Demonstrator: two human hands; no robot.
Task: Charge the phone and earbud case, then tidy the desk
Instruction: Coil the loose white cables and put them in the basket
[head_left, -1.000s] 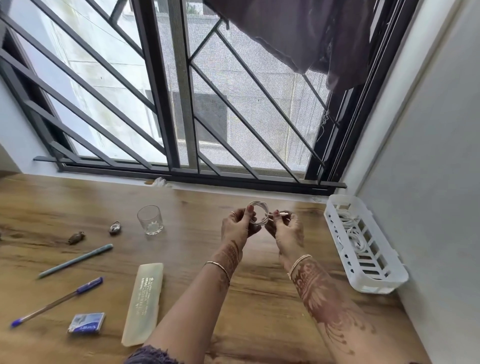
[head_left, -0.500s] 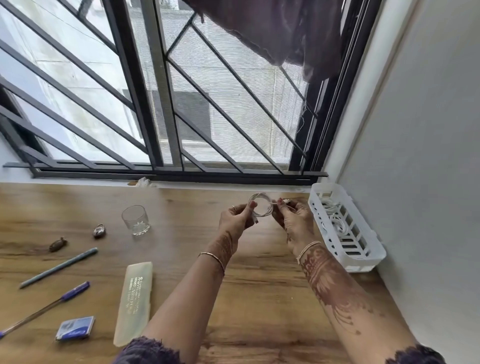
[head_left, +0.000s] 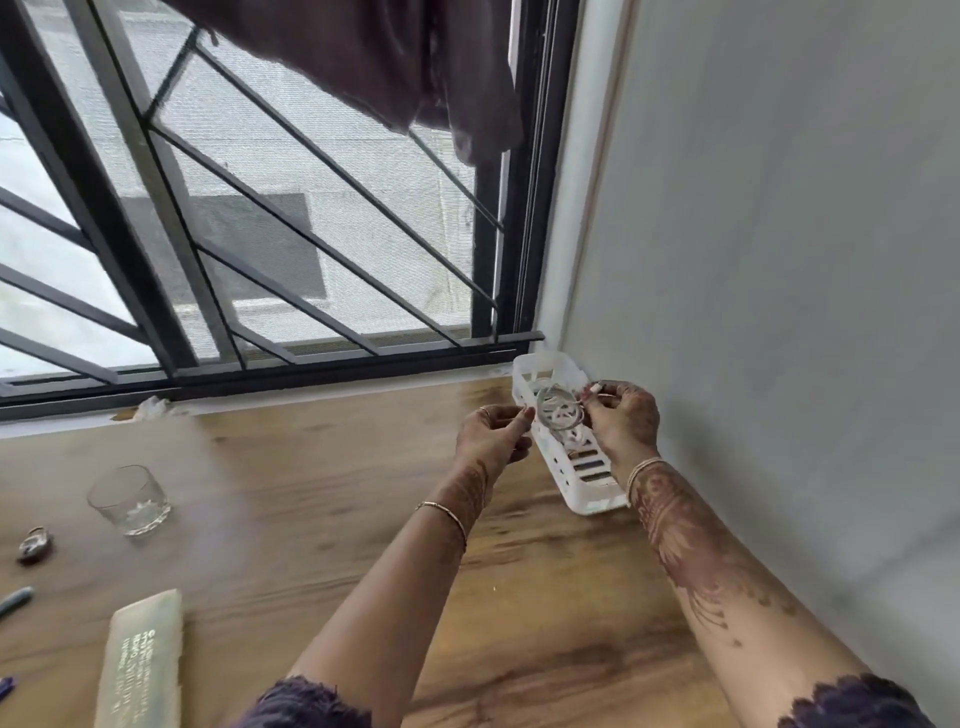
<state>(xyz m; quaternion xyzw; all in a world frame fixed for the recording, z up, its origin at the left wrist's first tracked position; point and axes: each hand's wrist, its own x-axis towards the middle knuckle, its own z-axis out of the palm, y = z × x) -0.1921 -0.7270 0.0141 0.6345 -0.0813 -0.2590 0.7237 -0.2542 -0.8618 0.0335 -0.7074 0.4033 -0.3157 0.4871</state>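
Moved: coil (head_left: 558, 410) carried rightward, now over basket (head_left: 587, 491) at 2 o'clock.
Left hand (head_left: 493, 436): pinching coil's rim.
Right hand (head_left: 621, 415): pinching coil's plug end.

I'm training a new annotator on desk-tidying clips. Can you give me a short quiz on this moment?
1. True or false: the glass tumbler stands to the right of the white slotted basket.
2. What do the left hand and the right hand hold between them?
A) a pen
B) a coiled white cable
C) a phone
3. Fill in: the basket lies on the wooden desk in the corner between the window and the grey ____.

Key: 1 false; 2 B; 3 wall.
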